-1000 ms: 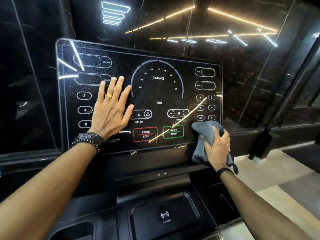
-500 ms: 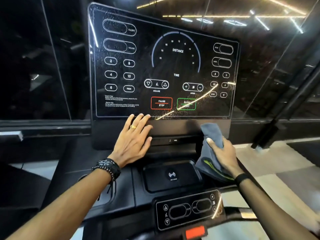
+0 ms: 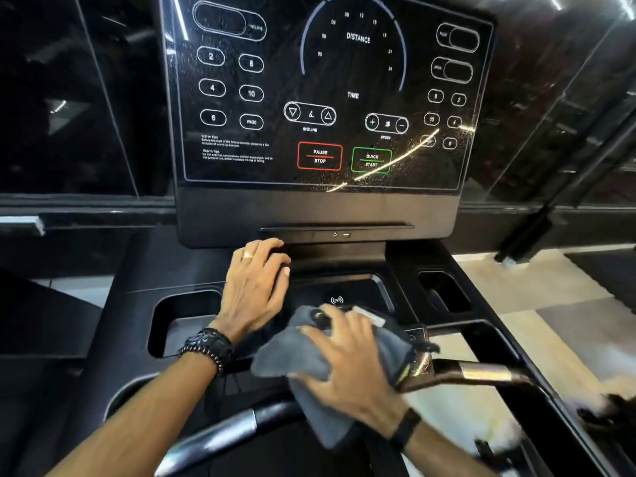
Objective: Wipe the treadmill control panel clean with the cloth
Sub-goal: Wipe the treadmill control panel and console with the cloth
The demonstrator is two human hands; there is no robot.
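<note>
Cloth (image 3: 311, 364) is seen low on the console, a grey bundle pressed flat under the right hand (image 3: 351, 370), whose fingers are spread across it, over the lower keypad, which is mostly hidden. The picture is blurred there, so a grip by the thumb cannot be told. The left hand (image 3: 256, 287) is laid just beside it, a little higher, fingers straight and together, resting on the dark ledge below the control panel (image 3: 330, 94); a gold ring and a black beaded bracelet (image 3: 208, 346) are worn on it. The two hands are near each other but apart. The control panel stands upright above both, untouched, specks and a bright streak visible near the green QUICK START button (image 3: 371, 160). A chrome handlebar (image 3: 481, 371) is seen at right.
</note>
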